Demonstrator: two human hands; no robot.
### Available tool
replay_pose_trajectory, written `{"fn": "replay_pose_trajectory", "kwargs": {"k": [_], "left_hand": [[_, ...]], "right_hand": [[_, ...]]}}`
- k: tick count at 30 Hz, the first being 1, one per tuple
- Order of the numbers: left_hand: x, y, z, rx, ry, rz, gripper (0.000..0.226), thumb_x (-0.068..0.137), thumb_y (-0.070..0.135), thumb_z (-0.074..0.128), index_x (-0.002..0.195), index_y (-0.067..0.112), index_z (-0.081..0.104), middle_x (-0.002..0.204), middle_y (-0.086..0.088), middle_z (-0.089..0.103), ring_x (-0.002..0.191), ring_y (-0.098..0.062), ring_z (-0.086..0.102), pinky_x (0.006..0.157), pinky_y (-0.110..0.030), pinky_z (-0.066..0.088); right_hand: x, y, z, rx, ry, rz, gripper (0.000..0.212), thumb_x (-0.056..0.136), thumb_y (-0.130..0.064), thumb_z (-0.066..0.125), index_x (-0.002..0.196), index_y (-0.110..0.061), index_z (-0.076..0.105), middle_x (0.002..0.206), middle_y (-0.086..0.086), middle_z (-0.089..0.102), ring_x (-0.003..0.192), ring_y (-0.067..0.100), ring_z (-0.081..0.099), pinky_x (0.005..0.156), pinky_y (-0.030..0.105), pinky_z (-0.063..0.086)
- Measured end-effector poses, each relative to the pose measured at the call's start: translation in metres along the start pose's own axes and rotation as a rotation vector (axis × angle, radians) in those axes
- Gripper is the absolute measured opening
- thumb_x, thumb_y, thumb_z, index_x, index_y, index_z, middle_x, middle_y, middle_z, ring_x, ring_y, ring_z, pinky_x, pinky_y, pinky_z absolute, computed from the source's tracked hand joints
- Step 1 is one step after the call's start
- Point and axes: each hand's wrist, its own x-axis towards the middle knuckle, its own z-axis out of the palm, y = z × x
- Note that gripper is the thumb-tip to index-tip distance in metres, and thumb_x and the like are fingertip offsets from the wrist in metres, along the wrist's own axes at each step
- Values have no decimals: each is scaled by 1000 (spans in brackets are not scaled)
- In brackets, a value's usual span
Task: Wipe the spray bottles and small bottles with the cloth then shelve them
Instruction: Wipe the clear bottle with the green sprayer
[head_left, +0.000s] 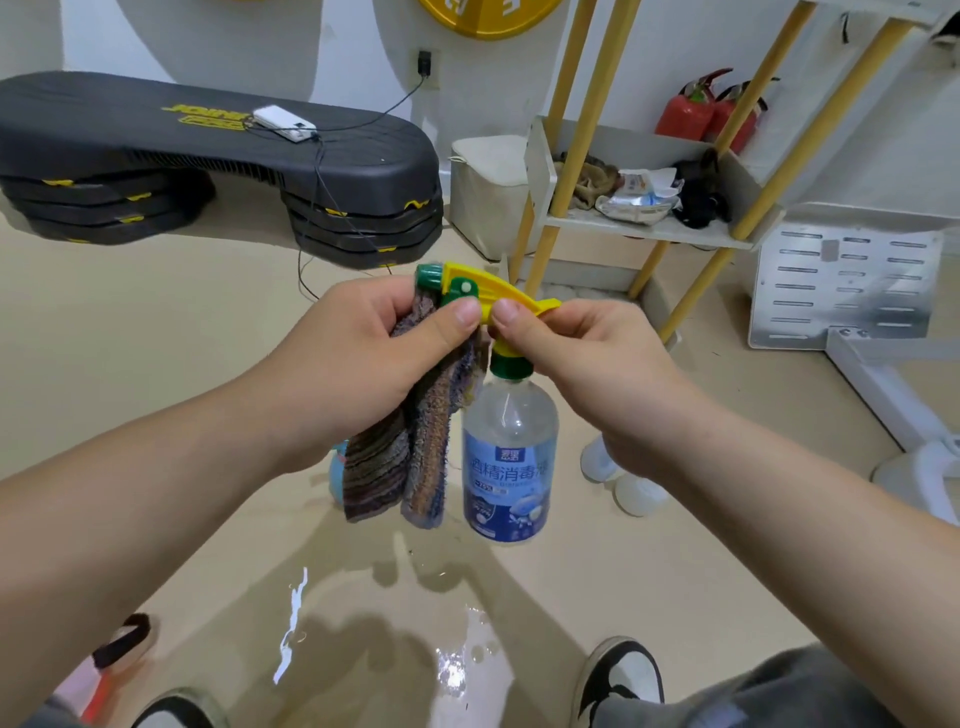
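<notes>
The left hand (353, 358) clutched the cloth (410, 457), the right hand (587, 358) pinched the bottle (511, 457) by its sprayer (498, 291), with the shelf (649, 231) at one o'clock and the stepper (208, 150) at ten.

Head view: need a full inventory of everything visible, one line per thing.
spray bottle: 1, clear with blue label and yellow-green trigger head, held up at centre
cloth: 1, striped brown-purple, hanging beside the bottle
step platform: 1, black with yellow marks, on the floor at far left
white device: 1, cabled, on the platform
shelf: 1, white with yellow poles, upper right, holding rags and packets
fire extinguishers: 2, red, behind the shelf
small white containers: 2, on the floor right of the bottle; type unclear
shoes: 2, black and white, bottom edge
left hand: grips the cloth against the trigger head
right hand: pinches the trigger head
</notes>
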Motion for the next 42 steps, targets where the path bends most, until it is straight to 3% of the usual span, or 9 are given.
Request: {"fn": "replay_pose_trajectory", "kwargs": {"k": [3, 6, 13, 18, 23, 30, 35, 39, 42], "left_hand": [[-2, -4, 7, 25, 50, 16, 20, 106, 29, 58, 100, 20, 75, 93, -1, 80, 80, -11, 71, 72, -24, 57], [0, -7, 11, 77, 138, 56, 22, 108, 33, 56, 99, 24, 75, 93, 3, 80, 80, -11, 70, 72, -28, 55], [1, -3, 12, 111, 210, 77, 29, 97, 39, 69, 83, 14, 76, 67, 2, 73, 59, -3, 61, 59, -18, 48], [2, -4, 9, 125, 262, 65, 31, 98, 37, 70, 79, 12, 73, 61, 9, 67, 56, -1, 55, 56, -18, 44], [1, -13, 9, 187, 214, 56, 38, 100, 47, 57, 97, 13, 72, 92, -20, 73, 75, -18, 59, 72, -43, 52], [-6, -17, 4, 164, 330, -73, 40, 108, 45, 49, 91, 18, 73, 72, 5, 73, 63, -12, 60, 67, -34, 47], [-32, 2, 28, 249, 236, 218, 35, 109, 41, 46, 87, 21, 65, 65, 1, 62, 54, -5, 54, 54, -21, 45], [-38, -12, 48, 564, -166, 401, 30, 108, 44, 35, 118, 33, 62, 112, 17, 62, 106, -9, 60, 90, -32, 50], [-30, -22, 52, 459, -90, 408, 31, 110, 31, 42, 113, 19, 71, 116, 10, 64, 109, -16, 63, 92, -38, 52]], "right_hand": [[2, 1, 0, -30, -34, -12, 33, 98, -35, 70, 103, -3, 77, 104, 19, 78, 98, 29, 75, 99, 51, 55], [2, 4, 2, -86, -105, -15, 26, 100, -28, 68, 112, -5, 72, 112, 16, 76, 112, 31, 70, 103, 50, 53], [6, 4, -2, -116, -21, -72, 26, 100, -28, 69, 102, -3, 74, 103, 19, 77, 106, 38, 70, 99, 57, 53], [6, 0, -9, -64, 22, -63, 33, 91, -36, 79, 92, -3, 79, 93, 22, 75, 78, 22, 68, 78, 36, 54], [9, 4, -7, 53, 64, 32, 46, 90, -36, 79, 97, 9, 75, 80, 19, 66, 66, 14, 51, 63, 25, 46], [14, 3, -21, 133, 202, 230, 27, 89, -35, 80, 88, -9, 72, 45, -11, 53, 45, 8, 46, 44, 19, 44], [14, 5, -18, 115, 209, 241, 33, 90, -36, 79, 87, -4, 76, 55, -6, 59, 58, 16, 49, 50, 24, 43], [15, 8, -12, 133, 210, 214, 49, 89, -34, 79, 100, 13, 71, 72, 13, 58, 64, 21, 49, 56, 30, 42], [13, 9, -10, 104, 197, 203, 47, 88, -36, 79, 99, 9, 74, 75, 17, 66, 62, 18, 55, 55, 27, 46]]}}
